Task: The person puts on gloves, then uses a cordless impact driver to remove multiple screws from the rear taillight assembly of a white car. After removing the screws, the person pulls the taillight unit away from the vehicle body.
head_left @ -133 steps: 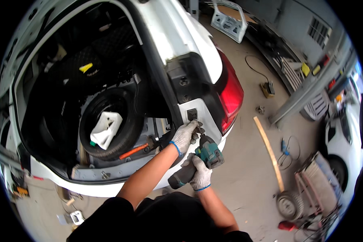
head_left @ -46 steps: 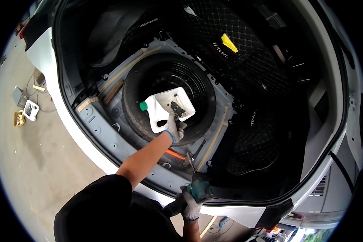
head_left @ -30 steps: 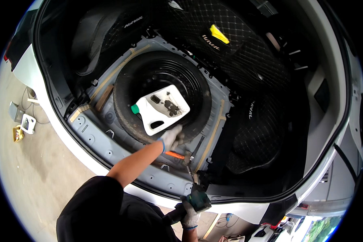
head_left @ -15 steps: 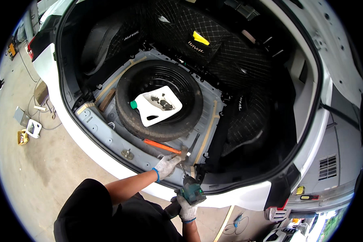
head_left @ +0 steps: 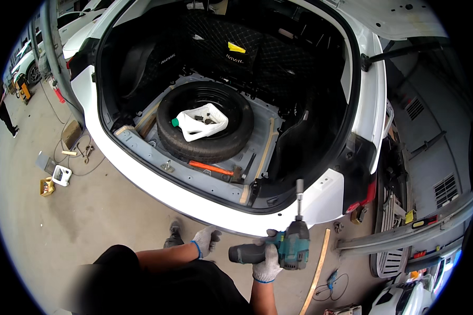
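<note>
My right hand (head_left: 268, 266), in a white knitted glove, is wrapped round the grip of a teal and black cordless impact driver (head_left: 293, 247). Its long socket bit (head_left: 299, 198) points up and away, in front of the rear corner of a white car. Lower left of it, my gloved left hand (head_left: 207, 240) hovers outside the bumper with curled fingers; whatever they may hold is hidden. Inside the boot, a hammer with an orange handle (head_left: 210, 167) lies between the spare wheel (head_left: 194, 149) and the sill (head_left: 155, 161). A cut-open white jug (head_left: 197, 128) with small dark pieces inside rests on the wheel.
The boot opening has a white bumper edge (head_left: 142, 188). A wooden strip (head_left: 317, 268) lies on the floor to the right, near a blue tool with a cable (head_left: 332, 278). At left are a yellow container (head_left: 47, 187), another white jug (head_left: 62, 175) and cables. Metal shelving (head_left: 404, 231) stands at right.
Both hands have drawn back from the boot sill to outside the bumper. The driver has moved right and turned its bit upward. My view has shifted, showing more floor and wall at right.
</note>
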Motion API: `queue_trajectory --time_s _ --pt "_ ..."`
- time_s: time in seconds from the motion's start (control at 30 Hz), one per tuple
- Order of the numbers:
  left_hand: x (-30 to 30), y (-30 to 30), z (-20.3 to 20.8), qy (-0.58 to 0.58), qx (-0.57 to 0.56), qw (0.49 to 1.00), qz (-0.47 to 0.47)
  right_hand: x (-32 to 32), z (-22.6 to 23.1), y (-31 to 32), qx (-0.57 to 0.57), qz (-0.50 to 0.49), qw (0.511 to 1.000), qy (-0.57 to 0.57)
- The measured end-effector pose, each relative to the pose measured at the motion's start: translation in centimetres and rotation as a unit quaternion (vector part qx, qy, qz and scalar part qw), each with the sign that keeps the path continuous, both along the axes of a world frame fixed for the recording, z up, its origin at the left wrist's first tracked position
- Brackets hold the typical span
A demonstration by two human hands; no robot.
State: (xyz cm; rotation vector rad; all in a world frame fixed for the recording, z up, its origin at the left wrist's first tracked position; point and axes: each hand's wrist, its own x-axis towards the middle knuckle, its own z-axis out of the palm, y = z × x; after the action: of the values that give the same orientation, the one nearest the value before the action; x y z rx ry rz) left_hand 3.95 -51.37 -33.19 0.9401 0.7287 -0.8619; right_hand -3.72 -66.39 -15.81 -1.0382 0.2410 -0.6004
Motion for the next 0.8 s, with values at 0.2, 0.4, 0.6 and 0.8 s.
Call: queue_trajectory --time_s 0.2,0.4,0.6,0.8 --pt "-3.6 -1.3 10.5 0.059 -0.204 0.977 0.005 -1.9 -1.5 4.6 -0.191 0.04 0.98 0.047" --pt "-4.1 9.6 5.3 -0.066 -0.22 0.973 -0.015 -0.8 -2.5 14.3 -0.27 0.16 0.95 0.006" --pt "-2.3 25.6 6.3 0.012 -0.119 0.986 0.113 4.4 -4.7 29.8 -0.269 0.268 0.925 0.014" --pt "0.7 43.1 3.9 -0.009 -0.11 0.992 0.066 11.1 -6.1 45.6 -0.483 0.274 0.83 0.051"
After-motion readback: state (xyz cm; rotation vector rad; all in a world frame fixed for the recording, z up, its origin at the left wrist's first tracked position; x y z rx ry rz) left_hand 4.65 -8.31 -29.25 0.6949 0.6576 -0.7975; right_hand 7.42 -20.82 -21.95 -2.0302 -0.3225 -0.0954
